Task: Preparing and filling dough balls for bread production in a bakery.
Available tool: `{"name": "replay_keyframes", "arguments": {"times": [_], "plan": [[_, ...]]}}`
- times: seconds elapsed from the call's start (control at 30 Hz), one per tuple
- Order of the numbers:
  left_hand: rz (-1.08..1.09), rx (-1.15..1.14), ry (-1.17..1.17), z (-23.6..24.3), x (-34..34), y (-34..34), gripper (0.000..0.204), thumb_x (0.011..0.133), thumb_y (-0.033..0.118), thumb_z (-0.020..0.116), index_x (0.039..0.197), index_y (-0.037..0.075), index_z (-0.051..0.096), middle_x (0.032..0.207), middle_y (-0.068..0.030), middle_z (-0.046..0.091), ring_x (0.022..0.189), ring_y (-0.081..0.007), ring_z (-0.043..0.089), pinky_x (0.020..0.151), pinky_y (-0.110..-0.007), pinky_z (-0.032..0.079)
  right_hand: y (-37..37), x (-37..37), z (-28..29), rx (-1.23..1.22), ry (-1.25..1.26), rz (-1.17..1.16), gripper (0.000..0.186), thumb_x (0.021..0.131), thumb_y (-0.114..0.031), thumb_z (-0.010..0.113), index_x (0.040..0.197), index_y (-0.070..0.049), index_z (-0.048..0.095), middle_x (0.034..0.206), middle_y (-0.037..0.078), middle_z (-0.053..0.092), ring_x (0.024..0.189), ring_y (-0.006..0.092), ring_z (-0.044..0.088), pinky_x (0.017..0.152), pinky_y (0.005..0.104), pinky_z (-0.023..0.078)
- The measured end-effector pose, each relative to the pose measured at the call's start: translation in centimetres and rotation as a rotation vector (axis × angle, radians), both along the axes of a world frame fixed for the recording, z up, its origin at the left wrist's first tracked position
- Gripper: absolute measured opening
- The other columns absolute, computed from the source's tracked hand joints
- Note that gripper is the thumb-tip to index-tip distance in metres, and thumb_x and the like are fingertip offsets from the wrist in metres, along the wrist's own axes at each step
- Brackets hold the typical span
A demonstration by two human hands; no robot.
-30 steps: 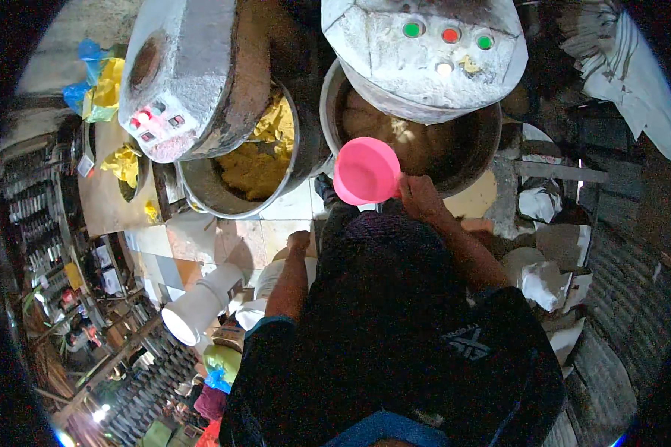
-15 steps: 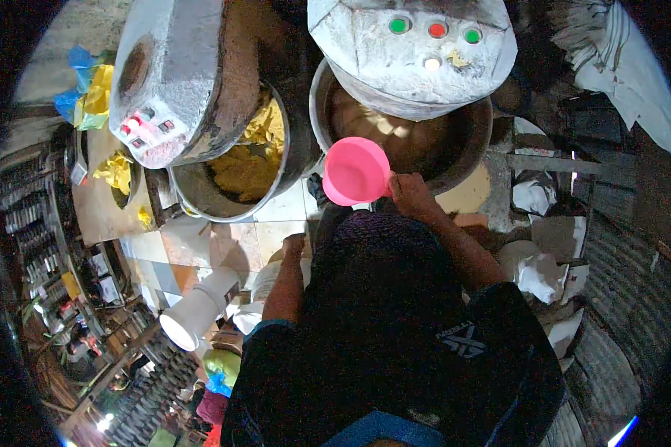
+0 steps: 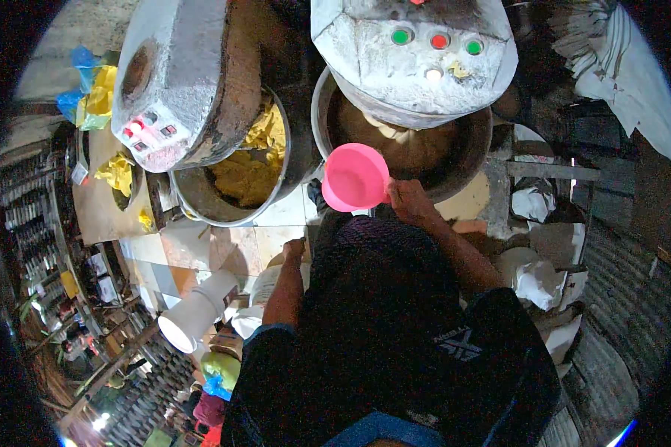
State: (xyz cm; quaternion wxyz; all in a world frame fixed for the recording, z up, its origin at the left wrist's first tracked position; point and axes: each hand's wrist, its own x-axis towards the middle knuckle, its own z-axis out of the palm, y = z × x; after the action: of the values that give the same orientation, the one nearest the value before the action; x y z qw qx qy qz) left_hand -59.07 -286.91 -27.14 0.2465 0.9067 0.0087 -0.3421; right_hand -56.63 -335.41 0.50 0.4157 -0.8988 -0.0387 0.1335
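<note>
1. The smooth pink plastic dipper (image 3: 356,177), round and deep, appears before the near-left rim of a round metal bowl (image 3: 466,153).
2. Its mouth faces the camera; its long axis runs left to right, handle (image 3: 387,191) pointing right.
3. The right hand (image 3: 411,201) grips that handle, fingers wrapped.
4. The left hand (image 3: 293,250) hangs before pale floor tiles (image 3: 276,236); I cannot tell whether its fingers clench.
5. Pale, folded material (image 3: 389,130) shows beneath the rough, white-smeared mixer head (image 3: 395,71).
</note>
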Motion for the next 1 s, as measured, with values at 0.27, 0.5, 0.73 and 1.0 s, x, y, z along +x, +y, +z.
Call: {"name": "replay_keyframes", "arguments": {"times": [0.27, 0.5, 0.73, 1.0], "plan": [[0.153, 0.098, 0.102, 2.0, 1.1, -1.7, 0.025, 0.083, 0.033, 0.064, 0.082, 0.008, 0.068, 0.066, -0.0055, 0.063, 0.052, -0.0150, 0.058, 0.048, -0.033, 0.047, 0.0, -1.2, -0.5, -0.245, -0.338, 0.094, 0.027, 0.093, -0.020, 0.043, 0.106, 0.001, 0.054, 0.083, 0.016, 0.058, 0.077, 0.0358, 0.057, 0.066, 0.0472, 0.043], [0.174, -0.029, -0.030, 1.4, 0.8, -0.8, 0.024, 0.082, 0.030, 0.066, 0.090, 0.008, 0.069, 0.067, -0.0039, 0.062, 0.052, -0.0151, 0.057, 0.047, -0.033, 0.046, -0.2, -0.1, -1.1, 0.080, 0.077, -0.018, 0.026, 0.096, -0.020, 0.038, 0.103, -0.001, 0.055, 0.079, 0.016, 0.056, 0.072, 0.0350, 0.056, 0.066, 0.0476, 0.043], [0.366, 0.205, 0.209, 7.0, 1.1, -4.2, 0.025, 0.085, 0.032, 0.054, 0.101, 0.019, 0.068, 0.095, -0.0094, 0.069, 0.089, -0.0248, 0.066, 0.076, -0.037, 0.053, 0.7, -1.1, -2.3, -0.051, -0.403, -0.076, 0.026, 0.096, -0.017, 0.036, 0.101, 0.000, 0.054, 0.070, 0.017, 0.057, 0.067, 0.0365, 0.056, 0.062, 0.0490, 0.042], [0.607, 0.113, 0.166, 5.3, -1.1, -0.7, 0.032, 0.073, 0.044, 0.068, 0.090, 0.018, 0.072, 0.092, -0.0146, 0.069, 0.090, -0.0298, 0.065, 0.080, -0.040, 0.051, 1.0, -1.1, -5.2, -0.344, -0.700, 0.006, 0.025, 0.091, -0.012, 0.047, 0.109, 0.003, 0.055, 0.082, 0.021, 0.058, 0.067, 0.0332, 0.056, 0.059, 0.0457, 0.046]]}}
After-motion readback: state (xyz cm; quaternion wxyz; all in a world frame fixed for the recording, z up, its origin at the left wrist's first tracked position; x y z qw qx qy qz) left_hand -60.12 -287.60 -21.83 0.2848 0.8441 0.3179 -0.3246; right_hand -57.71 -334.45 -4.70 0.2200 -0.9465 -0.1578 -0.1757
